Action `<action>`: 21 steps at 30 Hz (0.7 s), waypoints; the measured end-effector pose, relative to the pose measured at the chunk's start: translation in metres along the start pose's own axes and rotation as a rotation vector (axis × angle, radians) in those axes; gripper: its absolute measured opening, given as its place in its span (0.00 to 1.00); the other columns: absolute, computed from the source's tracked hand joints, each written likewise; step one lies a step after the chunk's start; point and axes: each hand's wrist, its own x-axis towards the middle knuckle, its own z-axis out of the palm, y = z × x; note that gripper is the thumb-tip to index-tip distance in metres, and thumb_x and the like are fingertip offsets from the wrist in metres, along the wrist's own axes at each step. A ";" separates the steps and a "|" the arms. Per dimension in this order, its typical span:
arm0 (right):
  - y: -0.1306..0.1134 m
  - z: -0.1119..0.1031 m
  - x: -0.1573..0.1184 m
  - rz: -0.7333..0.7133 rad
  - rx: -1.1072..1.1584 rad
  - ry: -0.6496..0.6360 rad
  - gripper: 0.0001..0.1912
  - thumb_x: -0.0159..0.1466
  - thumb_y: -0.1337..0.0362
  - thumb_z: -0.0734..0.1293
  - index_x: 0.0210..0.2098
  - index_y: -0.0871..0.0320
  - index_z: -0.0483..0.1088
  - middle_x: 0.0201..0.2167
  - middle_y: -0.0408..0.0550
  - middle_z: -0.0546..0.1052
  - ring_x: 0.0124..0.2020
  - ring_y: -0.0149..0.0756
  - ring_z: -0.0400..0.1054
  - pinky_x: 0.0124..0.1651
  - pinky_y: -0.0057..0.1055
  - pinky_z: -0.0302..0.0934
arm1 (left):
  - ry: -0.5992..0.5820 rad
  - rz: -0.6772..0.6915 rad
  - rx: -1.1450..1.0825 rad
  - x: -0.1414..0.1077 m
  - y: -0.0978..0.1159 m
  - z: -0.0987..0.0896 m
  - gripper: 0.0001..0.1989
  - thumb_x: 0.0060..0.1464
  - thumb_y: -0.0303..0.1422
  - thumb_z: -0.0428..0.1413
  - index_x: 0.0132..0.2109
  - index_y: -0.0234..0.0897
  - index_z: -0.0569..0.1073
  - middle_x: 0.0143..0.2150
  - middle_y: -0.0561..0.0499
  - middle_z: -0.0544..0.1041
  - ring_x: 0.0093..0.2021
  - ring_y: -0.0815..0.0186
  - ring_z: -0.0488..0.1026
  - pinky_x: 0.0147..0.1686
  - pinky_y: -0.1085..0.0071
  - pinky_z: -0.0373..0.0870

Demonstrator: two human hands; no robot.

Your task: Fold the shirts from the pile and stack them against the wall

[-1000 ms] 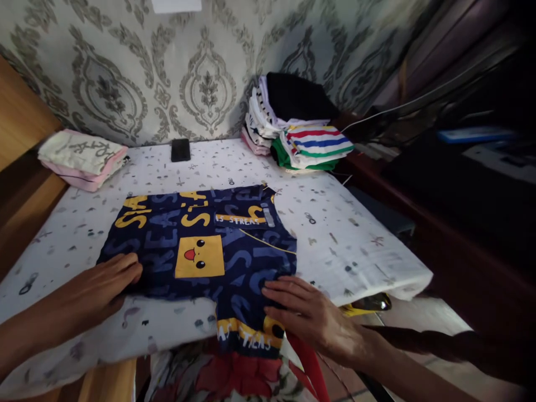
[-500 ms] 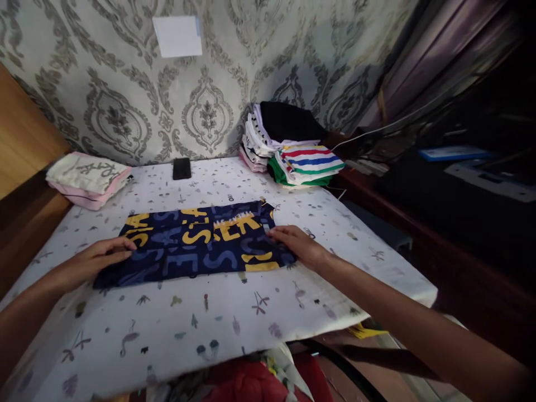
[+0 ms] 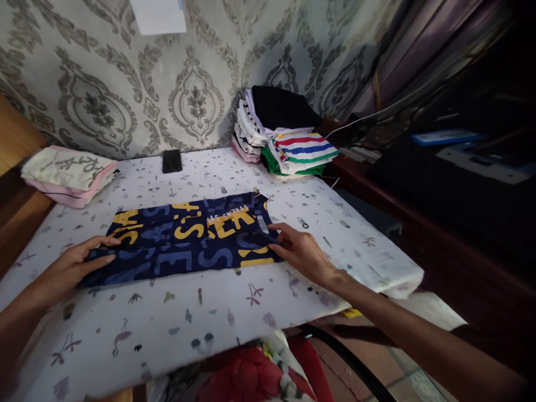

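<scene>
A folded navy garment (image 3: pixel 180 245) printed with large yellow and blue letters lies flat on the table, long from left to right. At its left end rests my left hand (image 3: pixel 79 262), thumb and fingers apart, touching the cloth. My right hand (image 3: pixel 304 248) is at the opposite end, by a pale label-like patch, with its thumb and index finger spread over the fabric. Neither hand grips the garment.
A patterned white cover (image 3: pixel 176 329) spreads over the table. Folded clothes (image 3: pixel 67 173) are stacked at the left. A black phone-like object (image 3: pixel 172 161) lies near the wall. Taller stacks, one topped by a striped garment (image 3: pixel 305 151), stand at the back right.
The view has shifted, so the scene sits further left and higher. My right thumb and index finger have spread apart at the garment's right end. The garment stays folded flat.
</scene>
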 end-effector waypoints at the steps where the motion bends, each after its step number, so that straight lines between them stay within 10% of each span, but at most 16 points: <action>1: 0.002 0.000 -0.002 -0.015 -0.063 0.010 0.19 0.64 0.57 0.66 0.54 0.51 0.71 0.28 0.40 0.76 0.26 0.34 0.69 0.32 0.31 0.63 | 0.031 0.029 0.035 0.004 -0.005 0.002 0.37 0.35 0.68 0.59 0.44 0.45 0.76 0.46 0.51 0.80 0.49 0.53 0.75 0.52 0.60 0.72; 10: 0.004 -0.005 -0.001 -0.086 -0.381 0.010 0.16 0.66 0.60 0.64 0.52 0.53 0.73 0.30 0.43 0.78 0.27 0.34 0.71 0.31 0.29 0.61 | 0.168 0.122 0.286 0.017 -0.038 0.013 0.30 0.48 0.59 0.51 0.49 0.43 0.73 0.44 0.51 0.81 0.39 0.57 0.75 0.39 0.68 0.68; 21: -0.038 0.022 0.090 -0.007 -0.527 -0.071 0.11 0.69 0.62 0.63 0.47 0.58 0.72 0.48 0.54 0.77 0.44 0.43 0.73 0.39 0.33 0.61 | 0.108 0.184 0.287 0.007 -0.028 0.008 0.28 0.54 0.56 0.49 0.52 0.43 0.72 0.41 0.52 0.80 0.31 0.61 0.70 0.35 0.69 0.66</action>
